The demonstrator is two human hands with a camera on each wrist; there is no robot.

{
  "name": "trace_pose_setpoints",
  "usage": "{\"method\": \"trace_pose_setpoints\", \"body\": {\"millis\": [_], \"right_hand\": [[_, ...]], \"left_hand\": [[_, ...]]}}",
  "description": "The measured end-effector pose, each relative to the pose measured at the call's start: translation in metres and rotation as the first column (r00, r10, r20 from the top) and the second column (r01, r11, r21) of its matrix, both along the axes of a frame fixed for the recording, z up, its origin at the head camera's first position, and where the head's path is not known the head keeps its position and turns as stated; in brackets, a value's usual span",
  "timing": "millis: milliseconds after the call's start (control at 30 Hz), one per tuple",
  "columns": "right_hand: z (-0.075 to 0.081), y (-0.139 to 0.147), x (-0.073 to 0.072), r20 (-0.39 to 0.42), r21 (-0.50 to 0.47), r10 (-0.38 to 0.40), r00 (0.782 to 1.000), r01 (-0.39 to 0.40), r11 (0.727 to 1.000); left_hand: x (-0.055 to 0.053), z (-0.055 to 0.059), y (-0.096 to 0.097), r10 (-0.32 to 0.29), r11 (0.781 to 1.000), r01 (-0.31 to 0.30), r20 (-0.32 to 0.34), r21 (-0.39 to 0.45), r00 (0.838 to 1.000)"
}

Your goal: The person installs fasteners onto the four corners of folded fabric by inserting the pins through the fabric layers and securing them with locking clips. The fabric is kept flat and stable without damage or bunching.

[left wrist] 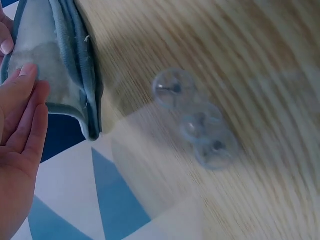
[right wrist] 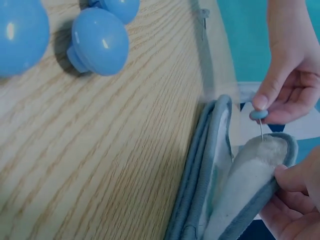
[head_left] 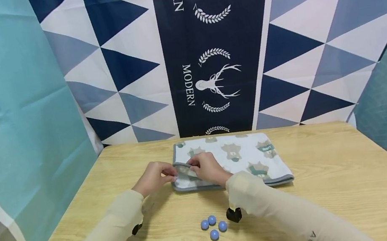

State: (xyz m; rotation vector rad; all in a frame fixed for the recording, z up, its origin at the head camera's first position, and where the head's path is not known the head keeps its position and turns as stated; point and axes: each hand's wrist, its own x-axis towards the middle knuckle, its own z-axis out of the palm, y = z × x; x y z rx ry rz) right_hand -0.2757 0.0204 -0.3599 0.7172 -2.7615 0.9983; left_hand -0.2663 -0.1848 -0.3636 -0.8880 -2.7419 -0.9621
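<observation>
Clearly, the left hand [head_left: 152, 178] is pinching a small pin with a pale-blue head and a thin metal needle [right wrist: 258, 114], its thumb and finger closing on the head from either side. The right hand [head_left: 207, 167] is gripping the grey-bound edge of the folded white fleece blanket with beige bear prints [head_left: 248, 149], holding one corner up as a flap.

The relation that counts is lying between the two hands: the pin is sitting at the left hand's fingertips, directly over the raised flap, while the right hand is gripping the edge just beside the needle's lower end. The left hand is the nearer one, since it is holding the pin itself.

The needle is pointing away from the left hand and toward the cloth, its long axis running from the head down to the flap and standing crosswise to the fabric. Its lower end is meeting the flap near the binding; whether it is piercing the cloth, I cannot tell.

On the pale wooden table [head_left: 340, 172], four glossy blue rounded knobs [head_left: 214, 234] are resting nearer the person, and clear plastic discs [left wrist: 175, 89] are lying apart from the blanket.
</observation>
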Motion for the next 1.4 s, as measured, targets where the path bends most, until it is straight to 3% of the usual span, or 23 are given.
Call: {"method": "trace_pose_setpoints", "body": {"millis": [133,333,567,700,867,967,1033,1233,1400], "right_hand": [[-0.001,-0.001,0.002,-0.016,0.002,0.013,1.000,-0.013,1.000],[0.000,-0.001,0.004,-0.037,-0.014,0.001,0.999,-0.001,1.000],[0.003,0.000,0.003,-0.036,-0.038,-0.056,0.998,0.055,0.998],[0.002,0.002,0.002,-0.053,-0.056,-0.015,0.998,0.012,0.998],[-0.002,0.004,0.002,-0.110,-0.056,0.063,0.992,-0.069,0.996],[-0.003,0.003,0.003,-0.092,-0.053,0.057,0.994,-0.062,0.997],[-0.001,0.002,0.004,-0.067,-0.042,0.040,0.997,-0.043,0.998],[0.001,0.002,0.007,-0.064,-0.016,0.022,0.998,-0.023,1.000],[0.003,0.003,0.008,-0.080,-0.012,0.029,0.996,-0.030,0.999]], "left_hand": [[0.000,-0.002,0.002,0.032,0.999,-0.032,0.021,0.035,0.999],[0.000,-0.005,0.004,0.059,0.996,-0.058,-0.011,0.071,0.998],[0.003,-0.006,0.006,0.048,0.995,-0.045,-0.037,0.084,0.998],[0.004,-0.004,0.009,0.061,0.995,-0.058,-0.023,0.084,0.998],[0.005,-0.005,0.014,0.154,0.982,-0.151,-0.024,0.112,0.988],[0.003,-0.006,0.017,0.230,0.964,-0.223,-0.031,0.145,0.973],[0.002,-0.007,0.018,0.246,0.960,-0.237,-0.044,0.152,0.968],[-0.004,-0.011,0.020,0.143,0.986,-0.131,-0.112,0.106,0.983],[-0.007,-0.014,0.021,0.086,0.990,-0.071,-0.124,0.120,0.988]]}}
